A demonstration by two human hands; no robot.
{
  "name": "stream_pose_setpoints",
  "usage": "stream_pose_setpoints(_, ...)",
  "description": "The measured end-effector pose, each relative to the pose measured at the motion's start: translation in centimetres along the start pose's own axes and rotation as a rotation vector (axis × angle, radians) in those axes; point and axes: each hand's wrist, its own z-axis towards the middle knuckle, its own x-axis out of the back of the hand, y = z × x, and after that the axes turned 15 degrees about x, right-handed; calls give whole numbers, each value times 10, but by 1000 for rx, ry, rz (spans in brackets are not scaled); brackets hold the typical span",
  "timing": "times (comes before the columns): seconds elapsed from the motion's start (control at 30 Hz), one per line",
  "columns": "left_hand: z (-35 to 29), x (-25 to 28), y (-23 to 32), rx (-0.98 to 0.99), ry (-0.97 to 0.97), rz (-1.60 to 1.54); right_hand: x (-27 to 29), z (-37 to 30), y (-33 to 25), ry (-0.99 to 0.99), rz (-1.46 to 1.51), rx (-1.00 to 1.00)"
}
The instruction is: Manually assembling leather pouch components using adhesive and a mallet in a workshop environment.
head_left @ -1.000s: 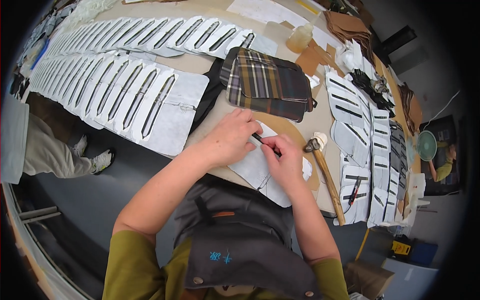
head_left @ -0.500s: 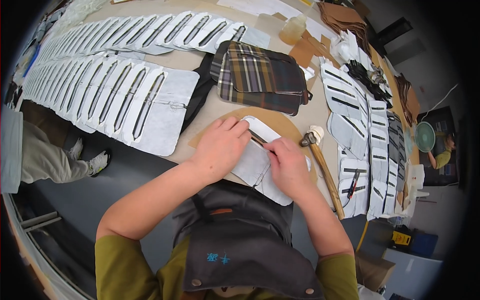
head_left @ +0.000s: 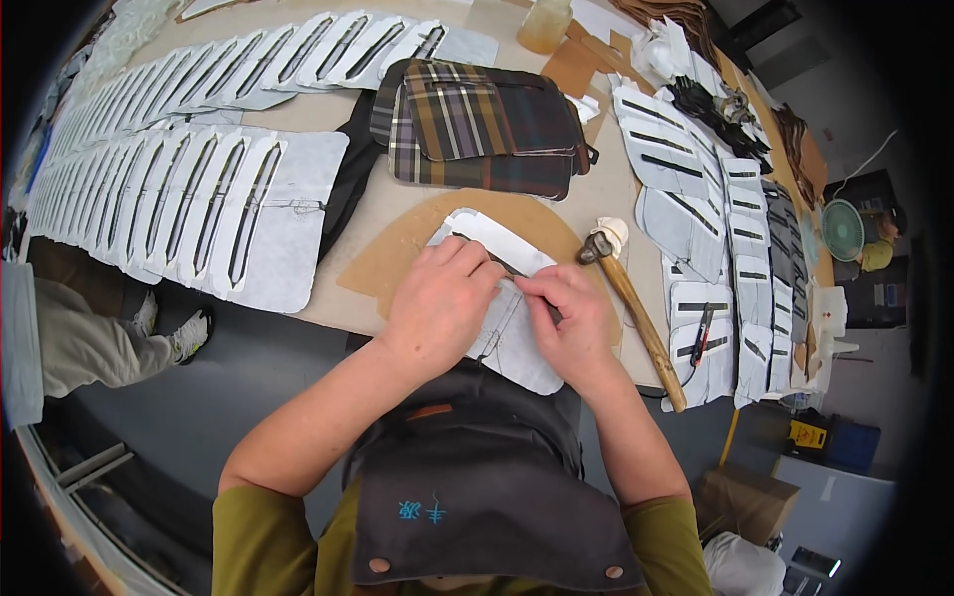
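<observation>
A white-backed fabric panel (head_left: 518,348) with a dark slot and loose threads lies on a tan board (head_left: 393,241) at the table's near edge. Its lower part reaches over that edge toward my apron. My left hand (head_left: 444,300) bends over the slot, fingers together and gripping the panel's folded edge. Close beside it, my right hand (head_left: 569,320) pinches the same edge between thumb and fingers. The fingertips nearly meet and partly cover the slot. A wooden-handled hammer (head_left: 639,323) lies right of my right hand, its head beside a small white lump (head_left: 609,234).
Plaid fabric pieces (head_left: 487,129) are stacked beyond the board. Overlapping rows of slotted white panels (head_left: 189,209) fill the left; more panels (head_left: 686,223) lie right, with a red-and-black tool (head_left: 703,336) on them. A container (head_left: 545,28) stands far back. Someone's legs (head_left: 94,323) show at left.
The whole view has shifted, so the table things sit further left and higher. Both hands stay at the panel's slot, and more of the panel's far end shows.
</observation>
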Motion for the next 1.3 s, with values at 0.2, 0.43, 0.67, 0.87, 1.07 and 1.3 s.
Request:
stream_pose_setpoints(0.2, -1, -2, -2, -6, 8, 43, 1, 3, 1, -87, -148, 156)
stream_pose_setpoints(0.43, -5, -4, 0, -14, 17, 112, 6, 7, -3, -290, -293, 277)
stream_pose_setpoints(0.67, -13, 3, 12, 74, 7, 36, 5, 6, 3, -143, 5, 117)
stream_pose_setpoints(0.87, -14, 2, 10, 40, -4, 119, 12, 8, -4, -266, -278, 324)
stream_pose_setpoints(1.07, -14, 3, 13, 16, 23, 128, 21, -3, -4, -191, 3, -8)
stream_pose_setpoints(1.3, -13, -10, 18, 25, -60, 32, 14, -5, -8, -190, -242, 204)
